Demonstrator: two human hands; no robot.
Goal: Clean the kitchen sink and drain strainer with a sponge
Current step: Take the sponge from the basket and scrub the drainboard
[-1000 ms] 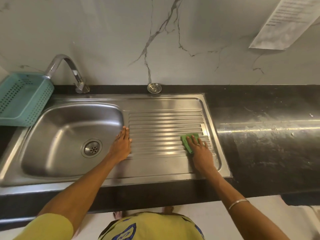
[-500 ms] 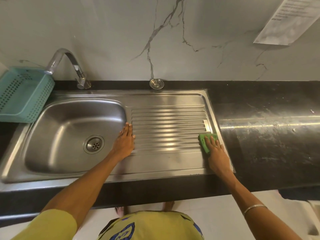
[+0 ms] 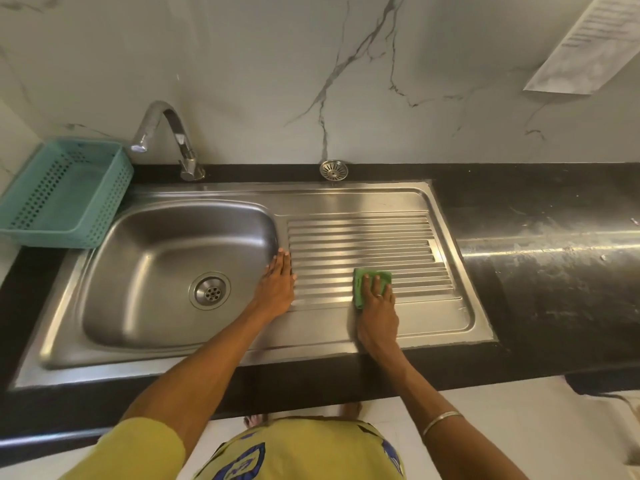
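While the black desk (image 3: pixel 540 271) runs across the whole scene, the steel sink (image 3: pixel 242 355) is set into its left part, with the basin on the left and a ribbed drainboard (image 3: pixel 363 237) on the right. A teal basket (image 3: pixel 65 192) stands at the far left beside the tap (image 3: pixel 166 133). Left hand (image 3: pixel 277 289) lies flat with straight fingers on the ridge between basin and drainboard, holding nothing. Right hand (image 3: pixel 377 313) presses the green sponge (image 3: pixel 370 284) onto the near ribs with spread fingers. A strainer (image 3: pixel 334 169) sits on the desk at the far edge, against the wall, well apart from the drain (image 3: pixel 209 290).
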